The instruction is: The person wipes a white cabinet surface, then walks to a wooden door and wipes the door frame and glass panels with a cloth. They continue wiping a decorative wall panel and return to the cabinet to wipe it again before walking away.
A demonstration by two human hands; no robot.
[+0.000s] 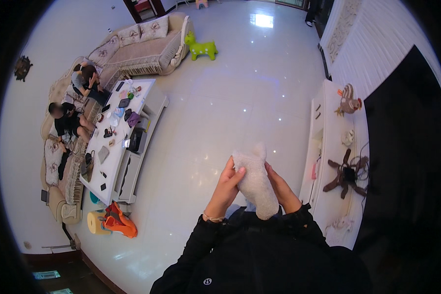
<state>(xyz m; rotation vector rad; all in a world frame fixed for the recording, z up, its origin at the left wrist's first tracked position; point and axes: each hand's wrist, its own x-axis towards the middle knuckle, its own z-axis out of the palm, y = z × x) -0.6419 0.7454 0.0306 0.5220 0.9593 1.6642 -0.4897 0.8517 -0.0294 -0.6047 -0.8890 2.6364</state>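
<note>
Between my two hands is a pale, fuzzy sock [255, 182], held up in front of my body. Its cuff end points away from me and its rounded toe end hangs towards my lap. My left hand [227, 182] grips the left side, with the thumb lying across the top of the fabric. On the opposite edge, my right hand [281, 187] supports the sock; its fingertips are partly hidden behind the cloth. A light bracelet circles my left wrist, and both arms wear black sleeves.
Left stands a white coffee table [112, 183] crowded with small items. Two people sit behind it on a beige sofa [147, 47]. An orange bag [119, 222] leans by a yellow stool [94, 222]. A green toy animal [203, 49] stands ahead; a white cabinet [330, 147] lines the right.
</note>
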